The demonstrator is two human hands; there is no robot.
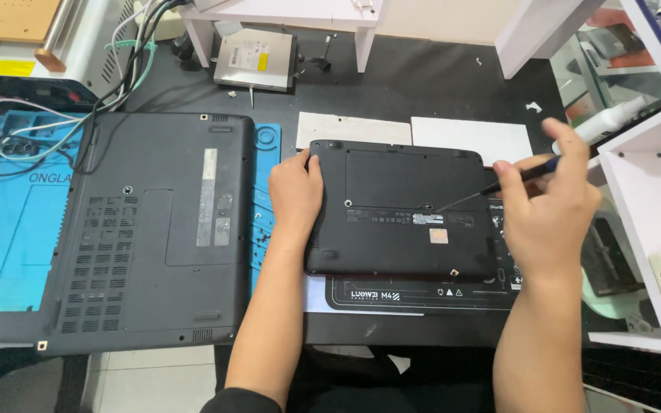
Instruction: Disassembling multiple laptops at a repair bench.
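right hand [548,206]: fingers closed round a screwdriver [499,186], thumb and forefinger pinching the dark handle, blue band showing near the fingertips
screwdriver: thin shaft slants down-left, tip on or just over the small laptop's [403,206] base near its middle; contact too fine to tell
left hand [296,187]: curled over the small laptop's left rear corner, thumb on top, fingers wrapped down the side, clamped on the case
small laptop: black, flipped bottom-up, lies on a black mat [422,294] near the tabletop's [422,84] front edge, right of centre; mat's white-printed strip shows past the laptop's front edge
white slabs: two flat white pieces [353,128] [472,138] side by side, just behind the small laptop, partly under its rear edge
big laptop [147,229]: dark grey, also bottom-up, left of the small one, apart from it, its front corner hanging past the tabletop's front edge
blue mat [9,229]: under the big laptop, sticks out on its left and as a strip [264,206] between the two laptops; small dark specks, likely screws, on the strip beside the left wrist
cables [40,122]: white and black, running over the blue mat at the left rear corner
drive [255,60]: flat silver optical drive, rear of the tabletop, well apart from both hands
white shelf [652,222]: stands at the tabletop's right edge, just beside the right hand
bottle [613,121]: white, pokes out behind the right hand's fingers
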